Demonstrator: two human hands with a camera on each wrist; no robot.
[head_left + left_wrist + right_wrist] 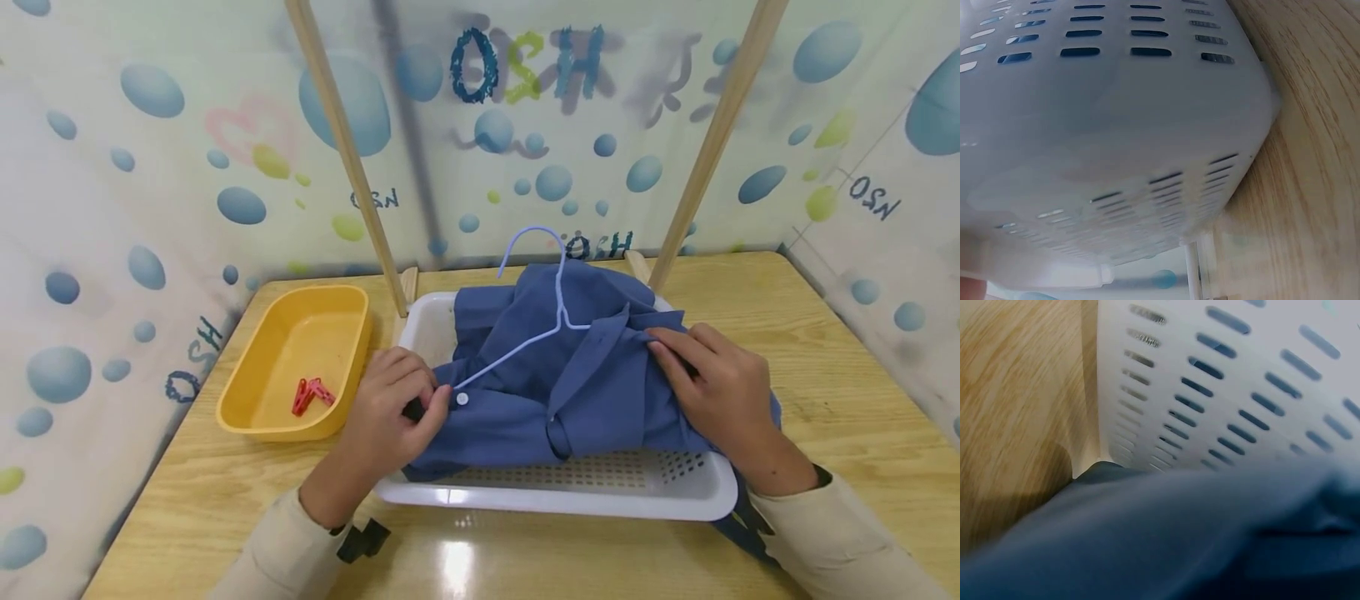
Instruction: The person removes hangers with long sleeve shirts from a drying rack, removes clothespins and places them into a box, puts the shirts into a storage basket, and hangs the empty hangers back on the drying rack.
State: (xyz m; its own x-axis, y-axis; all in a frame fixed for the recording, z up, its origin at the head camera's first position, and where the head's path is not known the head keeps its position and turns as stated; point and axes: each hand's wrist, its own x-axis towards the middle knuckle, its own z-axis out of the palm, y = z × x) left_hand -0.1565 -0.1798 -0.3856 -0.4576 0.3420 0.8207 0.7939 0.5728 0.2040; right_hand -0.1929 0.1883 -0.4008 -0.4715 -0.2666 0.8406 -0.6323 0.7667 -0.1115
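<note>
A blue button-up shirt point(517, 425) lies bunched over a white perforated basket point(555, 500). A light-blue clothes hanger point(561, 292) lies against the shirt, its hook pointing to the back and its right arm running under the collar. My left hand point(397, 408) pinches the shirt at the hanger's left end, close to a white button. With thumb and forefinger, my right hand point(712, 383) pinches the shirt's cloth on the right side. In the right wrist view, blue cloth point(1116, 537) hangs beside the basket wall point(1222, 394). The left wrist view shows the basket's slotted outside point(1104, 112).
A yellow tub point(300, 358) holding red clothespins point(311, 395) stands to the left on the wooden table point(832, 400). Two wooden poles point(352, 158) rise behind the basket. A patterned curtain point(555, 133) closes off the back and sides.
</note>
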